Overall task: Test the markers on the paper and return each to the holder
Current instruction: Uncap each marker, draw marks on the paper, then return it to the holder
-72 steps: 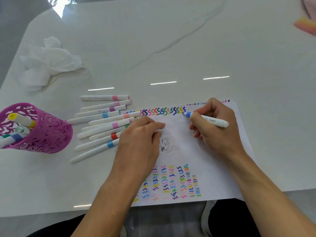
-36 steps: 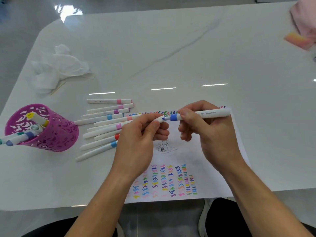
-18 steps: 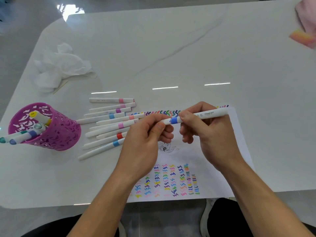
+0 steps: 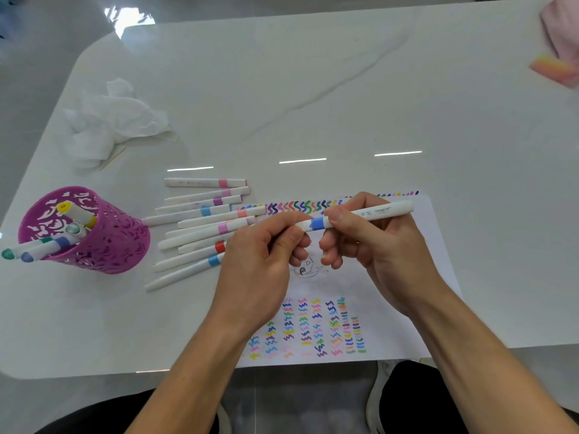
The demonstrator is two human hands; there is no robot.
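Note:
Both hands hold one white marker with a blue band point(image 4: 369, 214) level above the paper point(image 4: 435, 264). My right hand point(image 4: 376, 245) grips its barrel. My left hand point(image 4: 266, 264) pinches its capped left end. The paper carries rows of coloured zigzag marks along its top and near its bottom. Several white markers point(image 4: 203, 233) with coloured bands lie in a loose row on the table left of the paper. A purple cut-out holder point(image 4: 103, 245) stands at the left with several markers leaning in it.
A crumpled white tissue point(image 4: 109, 126) lies at the back left of the white marble table point(image 4: 313, 89). A pink and orange object point(image 4: 554, 68) sits at the far right corner. The table's near edge runs just below the paper.
My right hand lifted the blue marker off the paper and turned it level. My left hand brought the cap to its tip and pushed it on.

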